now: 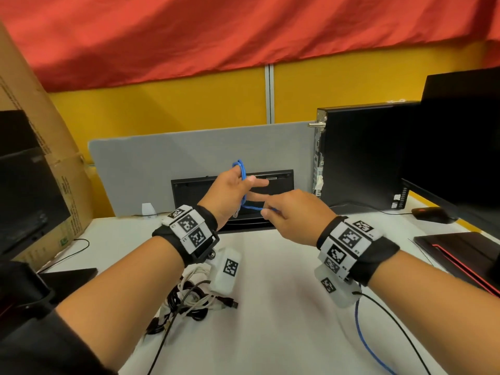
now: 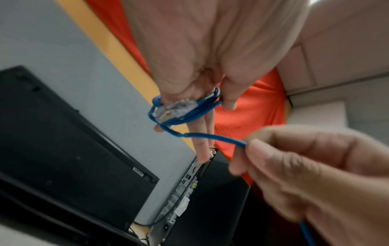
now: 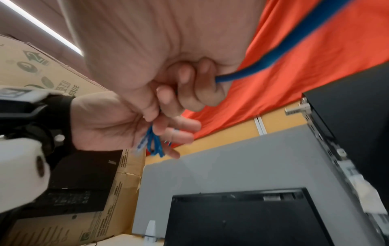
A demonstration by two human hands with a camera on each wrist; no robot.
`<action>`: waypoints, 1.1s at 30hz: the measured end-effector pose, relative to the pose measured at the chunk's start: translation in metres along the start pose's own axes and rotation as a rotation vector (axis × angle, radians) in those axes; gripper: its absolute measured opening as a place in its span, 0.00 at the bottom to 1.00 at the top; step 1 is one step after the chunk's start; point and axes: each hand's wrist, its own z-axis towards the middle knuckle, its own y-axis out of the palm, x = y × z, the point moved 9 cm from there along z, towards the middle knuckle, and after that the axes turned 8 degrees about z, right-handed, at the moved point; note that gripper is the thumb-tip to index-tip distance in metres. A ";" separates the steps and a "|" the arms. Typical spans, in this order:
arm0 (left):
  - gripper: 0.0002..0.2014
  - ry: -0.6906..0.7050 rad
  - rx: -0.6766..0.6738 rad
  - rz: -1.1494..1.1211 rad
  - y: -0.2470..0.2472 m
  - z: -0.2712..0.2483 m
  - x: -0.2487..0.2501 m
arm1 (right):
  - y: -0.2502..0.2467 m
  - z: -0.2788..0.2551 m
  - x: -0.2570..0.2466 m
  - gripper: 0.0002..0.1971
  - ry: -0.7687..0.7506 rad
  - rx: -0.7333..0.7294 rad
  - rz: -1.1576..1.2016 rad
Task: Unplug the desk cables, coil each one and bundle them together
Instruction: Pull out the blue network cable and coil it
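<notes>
A blue network cable (image 1: 242,173) is wound in a few loops around the straight fingers of my left hand (image 1: 232,189), raised above the white desk (image 1: 284,307). In the left wrist view the loops (image 2: 189,114) cross the palm with a clear plug under them, and the thumb (image 2: 228,99) presses them. My right hand (image 1: 284,212) pinches the free run of the cable (image 2: 212,138) just right of the left hand. The rest of the cable (image 1: 364,339) trails off the desk's front. A bundle of white and black cables (image 1: 189,299) lies below my left wrist.
A black desktop tower (image 1: 365,158) stands at the right with a monitor (image 1: 465,136) beside it. A black keyboard (image 1: 189,192) leans on the grey divider (image 1: 162,158). A cardboard box (image 1: 40,125) is on the left; a mouse (image 1: 430,213) is on the right.
</notes>
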 end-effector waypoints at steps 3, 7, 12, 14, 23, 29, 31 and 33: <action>0.07 -0.015 -0.020 0.250 0.008 0.003 -0.002 | -0.009 0.004 -0.002 0.08 -0.063 -0.032 -0.117; 0.06 -0.068 -0.119 0.565 0.021 0.000 -0.010 | -0.011 0.011 0.007 0.09 -0.093 -0.091 -0.212; 0.12 -0.066 -0.113 0.764 0.024 0.001 -0.010 | -0.003 0.010 0.018 0.11 -0.092 -0.178 -0.355; 0.15 -0.126 -0.136 0.698 0.022 -0.001 -0.016 | -0.009 0.007 0.025 0.10 -0.079 -0.158 -0.413; 0.19 -0.168 -0.174 0.706 0.021 -0.006 -0.023 | -0.026 0.014 0.043 0.03 0.294 -0.119 -0.385; 0.22 -0.330 -0.131 0.592 -0.004 -0.014 -0.038 | -0.046 0.015 0.062 0.10 0.328 0.021 -0.151; 0.22 -0.372 -0.159 0.394 -0.002 -0.019 -0.041 | -0.051 0.016 0.058 0.11 0.271 0.085 -0.045; 0.22 -0.378 -0.203 0.193 0.006 -0.024 -0.040 | -0.054 0.019 0.057 0.13 0.261 0.125 0.073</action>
